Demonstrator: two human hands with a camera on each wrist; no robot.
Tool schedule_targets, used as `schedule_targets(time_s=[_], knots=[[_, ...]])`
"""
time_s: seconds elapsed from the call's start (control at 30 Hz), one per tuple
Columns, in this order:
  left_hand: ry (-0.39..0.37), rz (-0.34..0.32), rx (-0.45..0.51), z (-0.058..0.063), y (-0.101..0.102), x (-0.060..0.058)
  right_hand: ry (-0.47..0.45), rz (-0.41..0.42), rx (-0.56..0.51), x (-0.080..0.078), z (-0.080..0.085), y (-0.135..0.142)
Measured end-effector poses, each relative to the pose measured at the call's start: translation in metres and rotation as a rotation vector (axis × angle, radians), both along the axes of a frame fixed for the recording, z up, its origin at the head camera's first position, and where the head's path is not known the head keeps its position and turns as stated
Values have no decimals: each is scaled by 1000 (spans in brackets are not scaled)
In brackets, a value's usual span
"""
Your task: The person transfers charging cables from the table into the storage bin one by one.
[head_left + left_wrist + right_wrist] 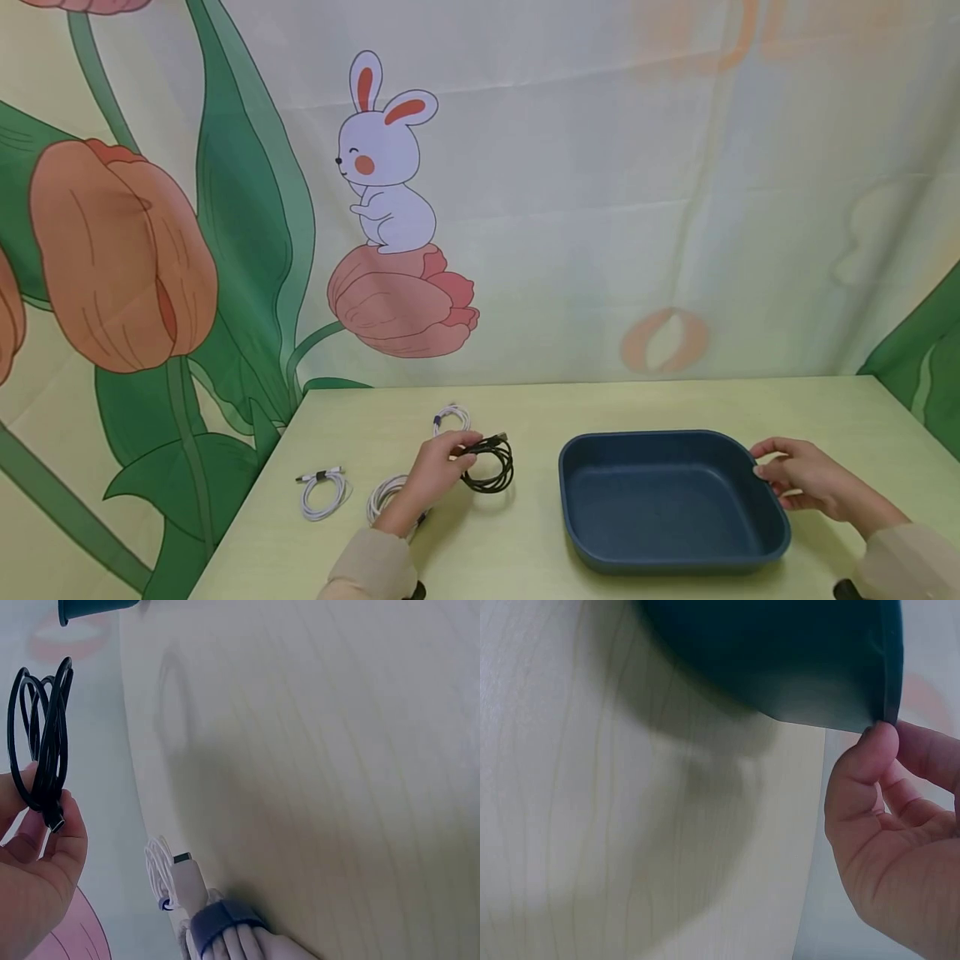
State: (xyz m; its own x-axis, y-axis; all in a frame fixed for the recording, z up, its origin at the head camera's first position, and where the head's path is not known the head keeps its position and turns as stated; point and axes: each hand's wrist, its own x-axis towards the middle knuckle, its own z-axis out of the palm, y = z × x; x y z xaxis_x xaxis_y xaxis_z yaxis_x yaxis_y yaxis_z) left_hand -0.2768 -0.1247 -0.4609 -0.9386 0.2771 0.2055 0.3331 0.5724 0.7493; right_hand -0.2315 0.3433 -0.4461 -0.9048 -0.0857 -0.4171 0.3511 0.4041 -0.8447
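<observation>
My left hand (438,467) pinches a coiled black cable (508,468) between thumb and fingers, held up over the table. In the left wrist view the black cable (52,742) stands in loops above the fingertips, with a metal plug end pointing down by the thumb. On the right, my right hand (813,479) pinches the rim of a dark blue rectangular tray (667,517) at its right side. The right wrist view shows thumb and fingertip on either side of the tray's edge (891,667). Nothing lies inside the tray.
Three coiled white cables lie on the table's left part: one at far left (330,473), one behind the left hand (451,408), and one (377,498) partly hidden by the left forearm. A printed curtain (555,250) hangs along the table's back edge.
</observation>
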Motion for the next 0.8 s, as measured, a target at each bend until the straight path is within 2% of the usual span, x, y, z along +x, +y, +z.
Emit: schedule_targets(time_s=[0.5,0.8], knots=[[22,-11,42,4,10,0,5,-3,-4,-2,0,0],[26,-54,67,5,18,3,4,-3,-8,-1,0,0]])
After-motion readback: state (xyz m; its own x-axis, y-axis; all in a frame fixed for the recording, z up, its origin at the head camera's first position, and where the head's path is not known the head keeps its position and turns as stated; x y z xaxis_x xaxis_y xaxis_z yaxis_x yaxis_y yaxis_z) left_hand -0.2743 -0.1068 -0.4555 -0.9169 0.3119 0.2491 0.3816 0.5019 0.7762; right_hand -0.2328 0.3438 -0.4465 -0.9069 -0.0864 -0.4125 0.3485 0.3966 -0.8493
